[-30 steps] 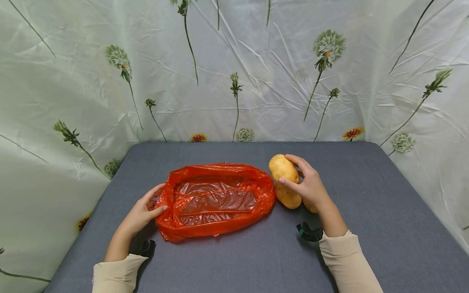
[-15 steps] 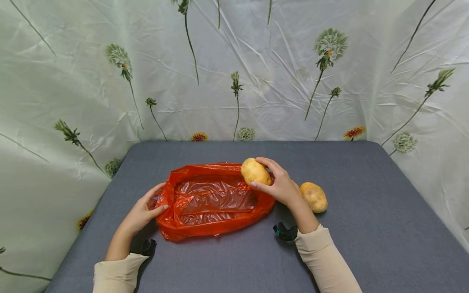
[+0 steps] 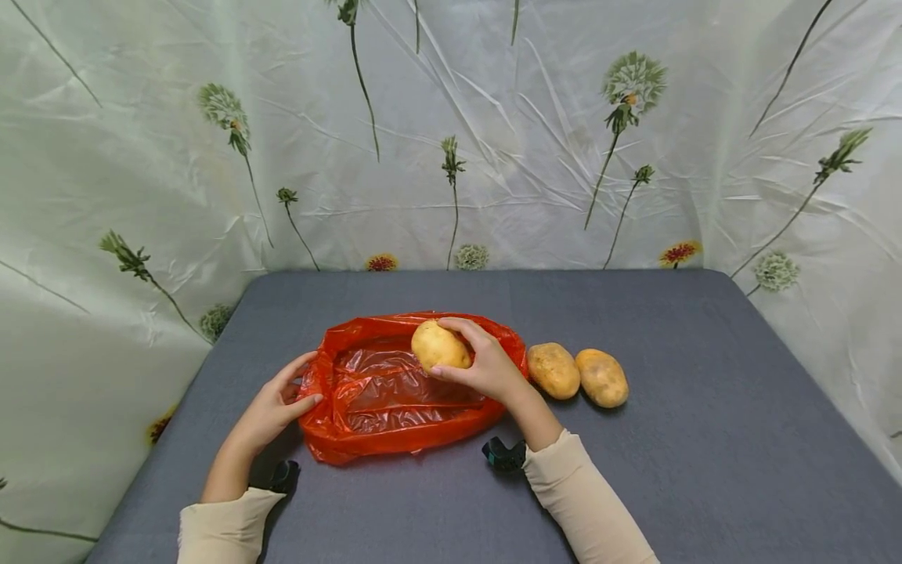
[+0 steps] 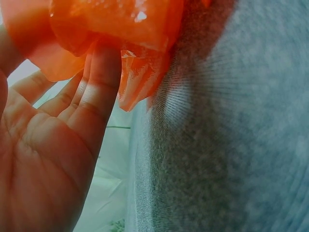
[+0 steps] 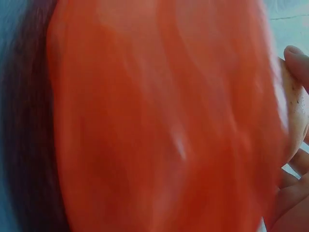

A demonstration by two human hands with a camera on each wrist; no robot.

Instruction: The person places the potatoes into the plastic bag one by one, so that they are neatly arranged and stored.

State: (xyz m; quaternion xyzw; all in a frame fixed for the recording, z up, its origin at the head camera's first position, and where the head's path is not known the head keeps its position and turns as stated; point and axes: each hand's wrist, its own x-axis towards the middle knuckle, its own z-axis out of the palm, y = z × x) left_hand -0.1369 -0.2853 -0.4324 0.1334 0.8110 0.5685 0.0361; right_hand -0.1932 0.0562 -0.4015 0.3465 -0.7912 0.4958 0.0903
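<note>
A red plastic bag [image 3: 416,442] lies spread on the table with its mouth gaping upward. My left hand [image 3: 271,411] holds the bag's left rim, thumb on the near side and fingers behind the film; in the left wrist view the fingers [image 4: 104,72] pass under the orange-red plastic. Over the bag's opening, my right hand [image 3: 489,368] grips a potato [image 3: 438,346] between thumb and fingers. In the right wrist view the bag's wall [image 5: 164,121] fills most of the picture, and part of the potato [image 5: 294,108] shows at the right edge.
Two more potatoes, one [image 3: 553,370] beside the bag's right end and another [image 3: 602,378] to its right, lie on the grey cloth-covered table [image 3: 705,439]. A flower-printed curtain [image 3: 521,172] hangs behind the table's far edge.
My right hand has lifted the potato off the right-hand group and carried it left over the bag. Two potatoes now show uncovered. The left hand has stayed in place.
</note>
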